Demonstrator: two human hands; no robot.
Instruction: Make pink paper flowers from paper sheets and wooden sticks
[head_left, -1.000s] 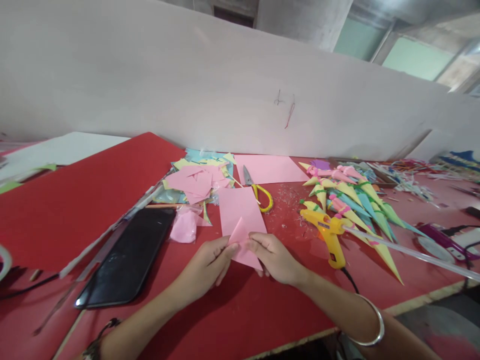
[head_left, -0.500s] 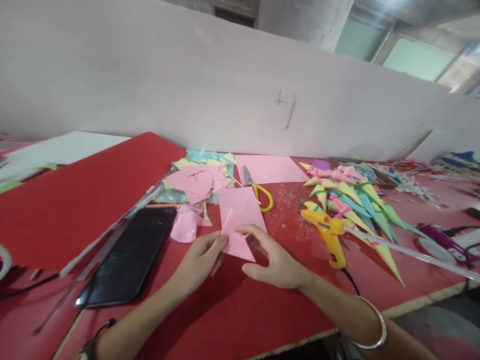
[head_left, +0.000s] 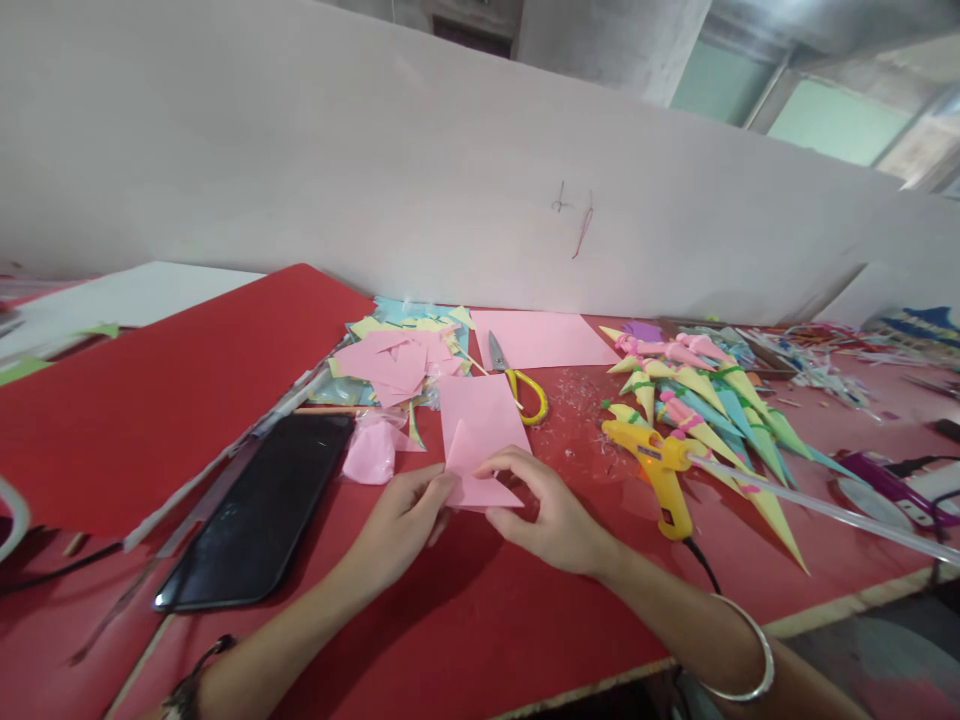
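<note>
A: What differs from a moment ago?

B: The pink paper piece (head_left: 474,470) sits lower and flatter now, near the table's near edge. The left hand (head_left: 401,520) pinches its left corner; the right hand (head_left: 551,515), fingers curled, pinches its right side.

A: And around?

B: A red table (head_left: 465,620), white partition wall (head_left: 375,170) beyond, black phone (head_left: 259,515) left, yellow glue gun (head_left: 660,470) right, scissors (head_left: 517,380) farther.

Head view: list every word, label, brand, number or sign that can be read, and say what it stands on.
No readable text anywhere.
Glue gun: no legible label on its yellow body.
Phone: screen dark, nothing printed shows.
Wall board: only small scribbled marks, not letters or numbers.
Pink paper held by the left hand and right hand: blank.
</note>
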